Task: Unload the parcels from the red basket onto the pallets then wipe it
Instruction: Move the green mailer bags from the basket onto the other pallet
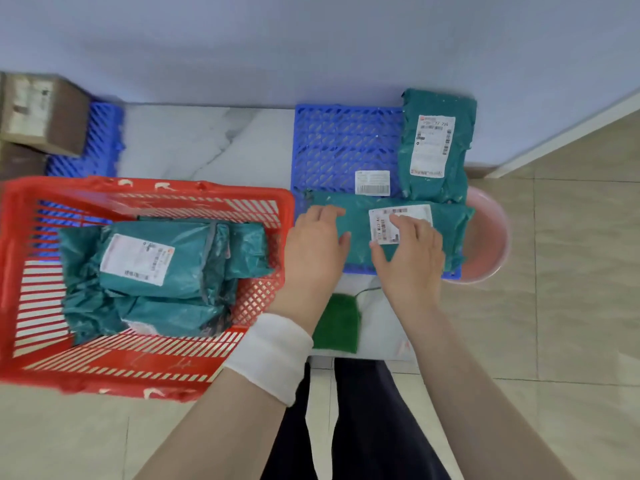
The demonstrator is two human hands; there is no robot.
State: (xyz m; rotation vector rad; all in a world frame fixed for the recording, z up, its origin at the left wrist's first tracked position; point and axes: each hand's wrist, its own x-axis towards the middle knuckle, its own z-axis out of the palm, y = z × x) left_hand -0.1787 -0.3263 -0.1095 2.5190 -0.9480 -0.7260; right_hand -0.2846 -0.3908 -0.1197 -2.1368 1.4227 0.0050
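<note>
Pale blue-grey wall (311,46) behind a white slab (207,140) (grey-veined) — beige floor tiles (571,271) to the right, soft even light

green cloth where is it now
In the head view the green cloth lies at centre on the pale slab, right of the red basket and in front of the blue pallet.

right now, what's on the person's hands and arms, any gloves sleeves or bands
Both hands are bare: the left hand and right hand have no gloves, and no ring or watch shows. Both forearms are uncovered, with no sleeve in view. The only thing worn is a wide white wristband of soft-looking cloth round the left wrist; the right wrist carries nothing.
</note>
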